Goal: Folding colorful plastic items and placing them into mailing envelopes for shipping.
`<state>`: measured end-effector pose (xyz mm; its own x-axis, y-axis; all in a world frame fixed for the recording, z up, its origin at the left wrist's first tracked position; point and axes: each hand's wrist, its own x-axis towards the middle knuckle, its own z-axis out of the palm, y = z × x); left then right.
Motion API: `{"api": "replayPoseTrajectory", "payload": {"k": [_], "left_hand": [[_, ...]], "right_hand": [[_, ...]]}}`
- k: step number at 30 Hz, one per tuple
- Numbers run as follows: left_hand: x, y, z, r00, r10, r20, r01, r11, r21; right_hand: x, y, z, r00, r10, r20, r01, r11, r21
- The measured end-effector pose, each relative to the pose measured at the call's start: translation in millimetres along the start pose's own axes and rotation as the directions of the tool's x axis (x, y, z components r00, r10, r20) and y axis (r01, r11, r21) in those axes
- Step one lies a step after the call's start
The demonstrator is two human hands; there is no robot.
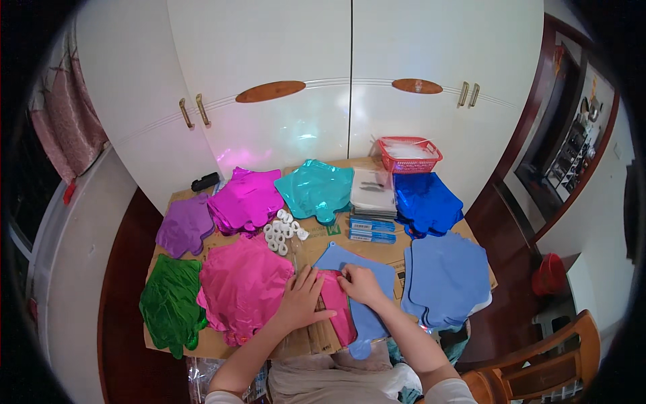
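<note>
In front of me a folded strip of pink foil (338, 311), apparently part of a flat foil balloon, lies over a matte light-blue star-shaped sheet (373, 323). My right hand (362, 286) has its fingers curled and pinched at the strip's upper edge. Flat with fingers spread, my left hand (303, 300) presses on the strip's left side and the clear plastic wrap beside it. Left of that hand lies a crinkled pile of pink foil balloons (245, 283). Several white ring-shaped rolls (282, 232) sit just beyond it.
Cardboard (309, 252) covers the table. Around it lie green (171, 299), purple (185, 225), magenta (247, 197), teal (315, 188) and dark blue foil piles (425, 202), plus a light-blue stack (447, 279). Blue packets (372, 230) and a red basket (409, 161) stand toward the back. A wooden chair (558, 350) is at right.
</note>
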<state>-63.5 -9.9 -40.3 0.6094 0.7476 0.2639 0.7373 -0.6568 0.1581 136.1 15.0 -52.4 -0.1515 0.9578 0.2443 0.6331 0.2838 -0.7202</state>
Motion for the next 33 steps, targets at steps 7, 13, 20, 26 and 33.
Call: {"api": "replayPoseTrajectory", "payload": {"k": [7, 13, 20, 26, 33], "left_hand": [[1, 4, -8, 0.988, 0.036, 0.148, -0.043, 0.998, 0.049], [4, 7, -12, 0.975, 0.021, 0.222, -0.037, 0.997, 0.068], [6, 9, -14, 0.964, -0.006, 0.266, -0.025, 0.993, 0.115], [10, 5, -12, 0.954, -0.004, 0.301, -0.025, 0.995, 0.092], [23, -21, 8, 0.989, 0.015, 0.148, -0.04, 0.986, 0.165]], "right_hand": [[-1, 8, -1, 1.0, -0.021, -0.013, 0.022, 0.999, 0.031], [1, 5, -2, 0.998, 0.063, 0.027, -0.065, 0.995, 0.081], [-34, -48, -25, 0.945, -0.326, 0.012, 0.311, 0.891, -0.331], [-91, -29, -18, 0.897, -0.37, 0.24, 0.441, 0.76, -0.477], [-102, -35, -31, 0.894, -0.307, 0.327, 0.434, 0.779, -0.452]]}}
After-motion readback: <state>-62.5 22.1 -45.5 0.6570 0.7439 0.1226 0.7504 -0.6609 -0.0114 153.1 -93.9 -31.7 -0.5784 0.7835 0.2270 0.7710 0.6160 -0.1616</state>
